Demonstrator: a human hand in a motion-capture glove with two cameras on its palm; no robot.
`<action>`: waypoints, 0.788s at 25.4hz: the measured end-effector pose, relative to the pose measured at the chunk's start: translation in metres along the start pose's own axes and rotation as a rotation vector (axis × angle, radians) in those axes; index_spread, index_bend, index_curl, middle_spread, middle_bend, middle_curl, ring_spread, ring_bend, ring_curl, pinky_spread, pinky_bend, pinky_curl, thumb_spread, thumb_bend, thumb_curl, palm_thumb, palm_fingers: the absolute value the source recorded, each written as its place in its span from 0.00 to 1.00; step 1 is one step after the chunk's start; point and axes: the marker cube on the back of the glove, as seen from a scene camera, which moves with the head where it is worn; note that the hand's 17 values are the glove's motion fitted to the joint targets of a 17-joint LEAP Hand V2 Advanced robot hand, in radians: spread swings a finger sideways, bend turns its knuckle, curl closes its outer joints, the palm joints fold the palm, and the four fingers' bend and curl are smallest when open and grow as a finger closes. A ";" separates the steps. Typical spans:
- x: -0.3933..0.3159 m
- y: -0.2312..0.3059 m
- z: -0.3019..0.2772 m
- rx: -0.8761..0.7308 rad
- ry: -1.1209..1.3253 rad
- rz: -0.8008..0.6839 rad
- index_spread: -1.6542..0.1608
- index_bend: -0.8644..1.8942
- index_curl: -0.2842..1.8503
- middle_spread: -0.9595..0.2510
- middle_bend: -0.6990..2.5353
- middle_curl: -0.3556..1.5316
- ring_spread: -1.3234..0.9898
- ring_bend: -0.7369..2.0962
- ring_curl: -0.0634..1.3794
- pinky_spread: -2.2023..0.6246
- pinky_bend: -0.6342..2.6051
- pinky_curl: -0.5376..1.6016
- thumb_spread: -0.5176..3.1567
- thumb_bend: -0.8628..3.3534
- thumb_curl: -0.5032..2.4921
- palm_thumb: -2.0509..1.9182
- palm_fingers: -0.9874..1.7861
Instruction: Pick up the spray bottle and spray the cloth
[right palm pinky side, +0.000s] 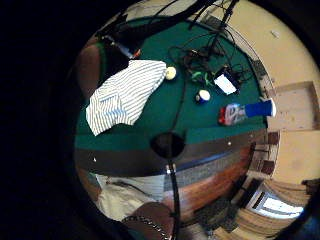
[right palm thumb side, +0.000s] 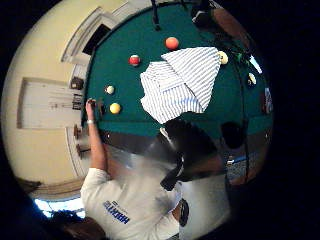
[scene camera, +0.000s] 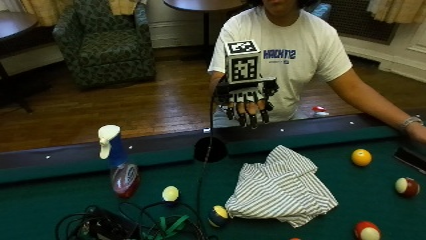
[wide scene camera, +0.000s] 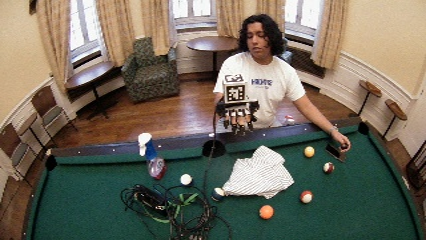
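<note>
A spray bottle (scene camera: 118, 162) with a white trigger head, blue neck and reddish base stands upright on the green pool table (scene camera: 60, 200), near the rail at one side. It also shows lying sideways in the little finger side view as the spray bottle (right palm pinky side: 245, 111). A striped white cloth (scene camera: 283, 187) lies crumpled on the felt near the middle; the cloth (right palm thumb side: 180, 82) and cloth (right palm pinky side: 125, 95) show in both palm views. My gloved right hand (scene camera: 245, 102) hangs in the air above the near rail, fingers pointing down and relaxed, holding nothing, well apart from bottle and cloth.
Several pool balls lie around the cloth, such as a yellow ball (scene camera: 361, 157) and a cream ball (scene camera: 170, 193). A tangle of black cables (scene camera: 126, 225) lies near the bottle. A side pocket (scene camera: 210, 149) sits under the hand. The bare left hand (scene camera: 416, 131) rests at the rail.
</note>
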 end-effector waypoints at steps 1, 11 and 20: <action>0.000 0.000 0.000 -0.001 0.000 0.000 0.80 0.40 0.16 0.77 0.29 0.22 0.57 0.39 0.09 0.81 0.31 0.29 0.25 0.26 0.19 0.61 0.61; -0.004 0.001 0.002 0.004 0.001 -0.020 0.72 0.38 0.23 0.75 0.28 0.28 0.56 0.40 0.18 0.84 0.31 0.35 0.37 0.25 0.22 0.63 0.59; 0.004 0.004 0.013 0.003 -0.042 -0.010 0.70 0.38 0.25 0.75 0.27 0.30 0.56 0.39 0.21 0.84 0.31 0.37 0.41 0.24 0.23 0.64 0.59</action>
